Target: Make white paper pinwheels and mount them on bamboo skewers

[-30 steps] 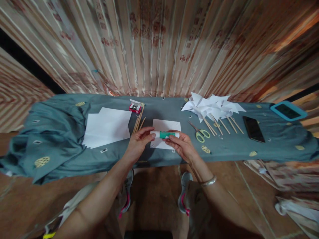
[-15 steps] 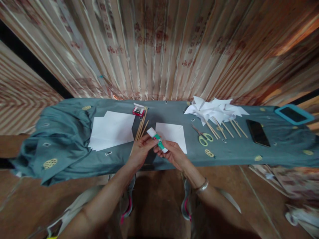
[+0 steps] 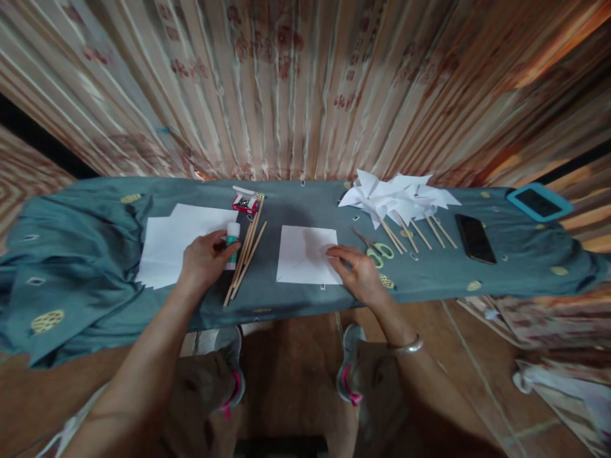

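My left hand (image 3: 204, 257) has its fingers and thumb around a glue stick (image 3: 233, 239), which is white with a green label. The glue stick is upright between the paper stack and some wooden sticks (image 3: 249, 254). My right hand (image 3: 358, 270) is at the right edge of a square white paper (image 3: 305, 254) with faint diagonal lines. Its fingertips reach over that edge, slightly apart, and the paper lies flat. Scissors (image 3: 377, 248) with light green handles lie just beyond my right hand.
White paper sheets (image 3: 165, 248) are stacked at left. A small open red box (image 3: 245, 203) holds shiny metal bits. Paper pinwheels (image 3: 396, 196) on sticks lie at back right, near a dark phone (image 3: 476, 238) and a blue-framed tablet (image 3: 540, 202). A patterned curtain (image 3: 296, 95) hangs behind the table.
My hands have parted from in front of me. My left hand has carried the glue stick leftward to the sticks and paper stack; my right hand has let go of it and moved to the square paper.
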Demonstrator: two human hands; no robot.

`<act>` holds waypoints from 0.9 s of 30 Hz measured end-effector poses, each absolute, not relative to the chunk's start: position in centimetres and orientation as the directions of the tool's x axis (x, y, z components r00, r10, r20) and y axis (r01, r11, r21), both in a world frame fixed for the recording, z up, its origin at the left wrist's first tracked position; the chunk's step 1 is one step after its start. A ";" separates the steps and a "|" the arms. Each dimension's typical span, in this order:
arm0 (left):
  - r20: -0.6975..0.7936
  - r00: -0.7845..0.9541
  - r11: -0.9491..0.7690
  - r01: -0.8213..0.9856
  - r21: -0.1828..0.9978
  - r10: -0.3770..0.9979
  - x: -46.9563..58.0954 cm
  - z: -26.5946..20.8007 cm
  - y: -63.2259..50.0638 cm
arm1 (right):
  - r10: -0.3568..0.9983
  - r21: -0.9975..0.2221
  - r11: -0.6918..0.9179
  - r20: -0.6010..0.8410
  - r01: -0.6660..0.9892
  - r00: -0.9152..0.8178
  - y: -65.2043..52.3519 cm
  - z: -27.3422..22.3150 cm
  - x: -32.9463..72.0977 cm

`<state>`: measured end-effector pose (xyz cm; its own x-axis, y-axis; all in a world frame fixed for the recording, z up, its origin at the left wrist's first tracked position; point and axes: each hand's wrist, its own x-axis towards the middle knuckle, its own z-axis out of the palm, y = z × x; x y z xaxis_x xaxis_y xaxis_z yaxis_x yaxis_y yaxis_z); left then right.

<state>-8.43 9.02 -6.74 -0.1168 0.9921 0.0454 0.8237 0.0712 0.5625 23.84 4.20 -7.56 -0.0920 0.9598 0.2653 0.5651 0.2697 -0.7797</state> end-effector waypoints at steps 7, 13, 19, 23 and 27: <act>0.197 0.075 -0.145 0.918 0.368 0.977 -8.4 -6.9 8.9 | 0.944 -0.596 0.327 0.183 0.733 -0.273 2.2 -8.0 26.9; 0.508 0.494 -0.662 0.714 0.226 0.706 -3.3 -7.0 5.9 | 0.940 -0.605 0.332 0.143 0.724 -0.311 0.9 -8.5 26.4; 0.398 0.677 -0.784 0.563 0.263 0.619 1.3 -8.2 3.7 | 0.934 -0.610 0.344 0.142 0.714 -0.328 0.6 -8.1 25.5; 0.400 0.669 -0.779 0.558 0.286 0.626 1.6 -8.7 4.1 | 0.914 -0.555 0.398 0.172 0.730 -0.368 0.7 -8.0 25.5; 0.404 0.688 -0.796 0.554 0.243 0.602 1.8 -8.9 4.1 | 0.908 -0.578 0.401 0.149 0.711 -0.392 0.8 -8.2 25.7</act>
